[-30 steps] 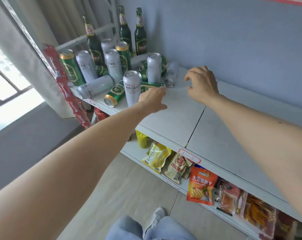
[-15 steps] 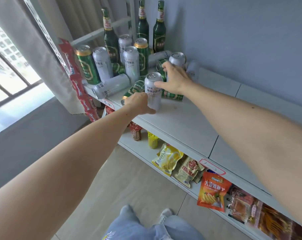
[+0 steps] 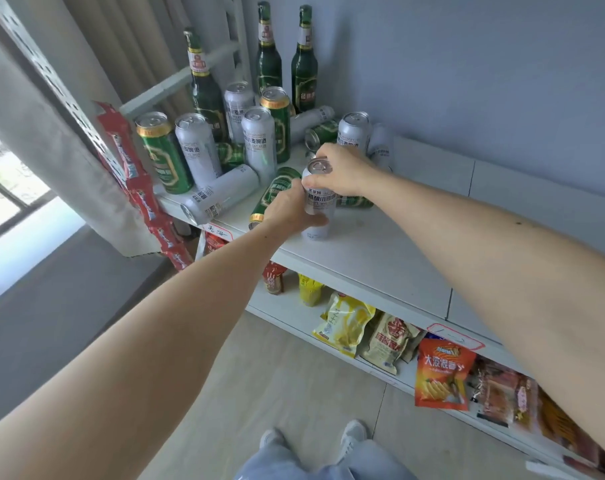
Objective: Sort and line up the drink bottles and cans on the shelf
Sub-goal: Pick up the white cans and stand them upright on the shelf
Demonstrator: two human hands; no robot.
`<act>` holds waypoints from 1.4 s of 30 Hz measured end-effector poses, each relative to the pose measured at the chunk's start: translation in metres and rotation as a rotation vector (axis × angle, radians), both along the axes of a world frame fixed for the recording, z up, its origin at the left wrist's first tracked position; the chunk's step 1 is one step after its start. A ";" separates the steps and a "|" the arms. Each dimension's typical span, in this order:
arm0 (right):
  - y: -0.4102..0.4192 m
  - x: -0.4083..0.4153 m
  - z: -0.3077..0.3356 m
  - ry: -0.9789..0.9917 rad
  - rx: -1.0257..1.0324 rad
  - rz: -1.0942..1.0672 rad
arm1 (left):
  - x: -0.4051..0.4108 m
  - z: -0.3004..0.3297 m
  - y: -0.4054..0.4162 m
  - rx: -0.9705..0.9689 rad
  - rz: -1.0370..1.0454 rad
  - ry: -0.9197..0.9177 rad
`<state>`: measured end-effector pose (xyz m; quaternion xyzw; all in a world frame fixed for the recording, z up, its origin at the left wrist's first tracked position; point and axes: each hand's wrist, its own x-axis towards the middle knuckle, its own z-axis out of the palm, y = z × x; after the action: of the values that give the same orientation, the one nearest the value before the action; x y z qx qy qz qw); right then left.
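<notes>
While both bare forearms reach out over the flat white shelf board [image 3: 380, 258], a tall silver aluminium can with black lettering [image 3: 319, 206] stands upright near the board's front edge, smooth and cylindrical, its pull-tab lid facing up; the left hand [image 3: 290, 211] wraps the can's lower body from the left, fingers curled round it and thumb across the front; the right hand [image 3: 342, 169] comes from the right and above, its fingertips curled over the rim and pinching the top of the same can. Just behind and left of it a glossy green can with a gold rim [image 3: 271, 195] lies on its side, and a second silver can [image 3: 218, 199] lies tipped beside that; further back, upright silver and green cans crowd together, with three dark green glass bottles [image 3: 270, 60] standing against the corner; another green can lies partly hidden under the right wrist. Below, a lower shelf holds crinkled foil snack packets, among them an orange snack bag [image 3: 441, 379]; a red strip of sachets [image 3: 138, 188] hangs at the shelf's left end.
</notes>
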<state>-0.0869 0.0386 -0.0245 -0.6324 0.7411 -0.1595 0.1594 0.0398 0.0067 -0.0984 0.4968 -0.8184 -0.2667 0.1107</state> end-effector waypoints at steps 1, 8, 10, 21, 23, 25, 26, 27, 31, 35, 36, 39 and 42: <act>0.002 -0.001 0.000 0.004 -0.010 -0.007 | -0.001 0.001 0.000 -0.006 -0.017 -0.006; 0.034 -0.027 0.010 -0.039 -0.018 -0.124 | -0.027 0.015 0.012 -0.058 -0.162 -0.069; 0.051 -0.041 0.014 -0.048 -0.023 -0.171 | -0.043 0.020 0.023 -0.068 -0.214 -0.069; 0.211 -0.173 0.029 -0.022 -0.056 -0.431 | -0.191 0.037 0.156 -0.056 -0.439 -0.042; 0.246 -0.202 0.031 -0.010 -0.047 -0.453 | -0.222 0.039 0.190 -0.044 -0.470 -0.026; 0.280 -0.231 0.034 -0.006 -0.035 -0.470 | -0.253 0.039 0.223 -0.025 -0.497 -0.006; 0.296 -0.244 0.036 -0.001 -0.027 -0.481 | -0.267 0.038 0.238 -0.014 -0.503 0.004; 0.312 -0.257 0.036 0.007 -0.020 -0.493 | -0.281 0.037 0.253 -0.003 -0.504 0.017; 0.371 -0.306 0.032 0.012 -0.020 -0.521 | -0.333 0.030 0.310 0.027 -0.515 0.061; 0.412 -0.346 0.024 0.013 -0.006 -0.542 | -0.375 0.021 0.352 0.049 -0.522 0.066; 0.419 -0.355 0.021 0.011 -0.007 -0.550 | -0.384 0.018 0.360 0.054 -0.525 0.062; 0.437 -0.380 0.013 0.007 -0.020 -0.578 | -0.411 0.012 0.375 0.060 -0.537 0.054; 0.445 -0.403 0.005 -0.006 -0.038 -0.602 | -0.435 0.008 0.382 0.060 -0.544 0.054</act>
<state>-0.4898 0.4835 -0.0199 -0.3865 0.8917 -0.2155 0.0953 -0.3950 0.3892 -0.0904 0.2546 -0.9101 -0.3241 0.0421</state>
